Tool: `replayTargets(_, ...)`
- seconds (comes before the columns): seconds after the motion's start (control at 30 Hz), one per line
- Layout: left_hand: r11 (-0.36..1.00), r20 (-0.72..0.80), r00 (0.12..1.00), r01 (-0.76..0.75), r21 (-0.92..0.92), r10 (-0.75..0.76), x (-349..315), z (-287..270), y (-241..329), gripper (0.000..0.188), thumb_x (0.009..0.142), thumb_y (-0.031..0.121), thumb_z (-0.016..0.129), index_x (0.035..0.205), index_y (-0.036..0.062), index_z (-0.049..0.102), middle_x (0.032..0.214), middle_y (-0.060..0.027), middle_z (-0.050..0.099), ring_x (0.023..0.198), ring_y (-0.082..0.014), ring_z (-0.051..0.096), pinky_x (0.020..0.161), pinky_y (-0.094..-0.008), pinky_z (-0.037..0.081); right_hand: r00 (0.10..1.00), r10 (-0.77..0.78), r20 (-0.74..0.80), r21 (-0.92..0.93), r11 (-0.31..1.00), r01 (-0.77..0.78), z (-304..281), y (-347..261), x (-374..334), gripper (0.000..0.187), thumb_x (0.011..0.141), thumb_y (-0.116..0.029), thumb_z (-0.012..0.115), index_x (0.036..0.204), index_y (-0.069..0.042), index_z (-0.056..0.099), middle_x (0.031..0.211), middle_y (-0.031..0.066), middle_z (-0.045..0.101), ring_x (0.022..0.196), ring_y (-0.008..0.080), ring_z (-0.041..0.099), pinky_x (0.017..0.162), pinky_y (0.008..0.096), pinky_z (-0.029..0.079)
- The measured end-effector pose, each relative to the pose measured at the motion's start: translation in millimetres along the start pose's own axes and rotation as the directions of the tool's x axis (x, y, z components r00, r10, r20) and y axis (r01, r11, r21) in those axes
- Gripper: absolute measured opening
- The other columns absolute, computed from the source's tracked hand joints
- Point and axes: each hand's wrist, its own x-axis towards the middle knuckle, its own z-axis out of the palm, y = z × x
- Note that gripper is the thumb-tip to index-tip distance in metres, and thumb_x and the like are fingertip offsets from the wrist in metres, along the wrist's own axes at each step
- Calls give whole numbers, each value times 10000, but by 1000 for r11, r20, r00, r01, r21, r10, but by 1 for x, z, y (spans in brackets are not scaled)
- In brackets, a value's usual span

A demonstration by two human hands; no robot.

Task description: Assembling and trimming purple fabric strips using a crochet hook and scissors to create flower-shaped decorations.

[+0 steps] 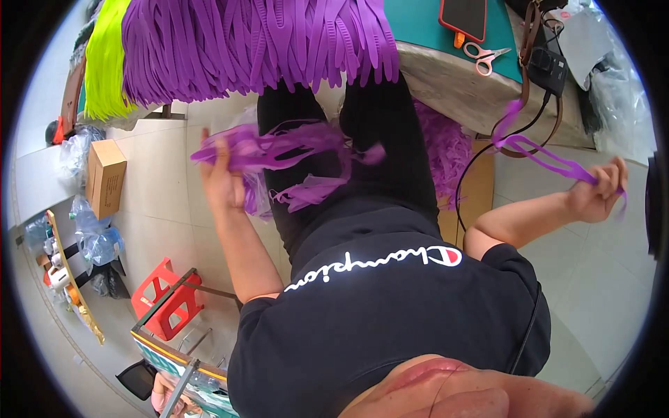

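Observation:
My left hand (226,182) is closed on a bunch of thin purple rubber strips (293,148), which spreads over my lap and blurs at its right end. Clear plastic shows behind the bunch. Out to the right, my right hand (596,192) has its fingers curled round a narrow, forked purple rubber strip (550,161); its free end trails toward the table. In front of me, many notched purple rubber straps (258,49) hang over the table edge. Beside them on the left hang yellow-green straps (104,63).
On the green table top (425,21) lie a red-edged phone (463,19) and pink-handled scissors (483,57). A brown strap and black cable hang at right. Purple scraps (446,150) are heaped below. At left stand a cardboard box (106,178) and a red stool (157,296); another person (166,396) sits behind.

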Motion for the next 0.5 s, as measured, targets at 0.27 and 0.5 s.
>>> replayTargets(0.27,994,369,929,-11,109,-31,-69,97,9,287,843,81,665,1108,-6,596,931,-57,642,814,-115,616,737,-241,486,790,609,73,-631,642,-436,-2,195,-85,602,951,-571,230,617,-95,387,615,91,482,496,135,407,438,250,344)
replayTargets(0.5,996,408,913,-45,72,12,-83,113,12,226,857,42,640,1074,-20,623,867,-52,660,756,-103,621,685,-231,485,672,716,189,-849,463,-255,23,239,-96,610,973,-507,258,612,-42,417,620,93,462,550,165,433,514,282,340)
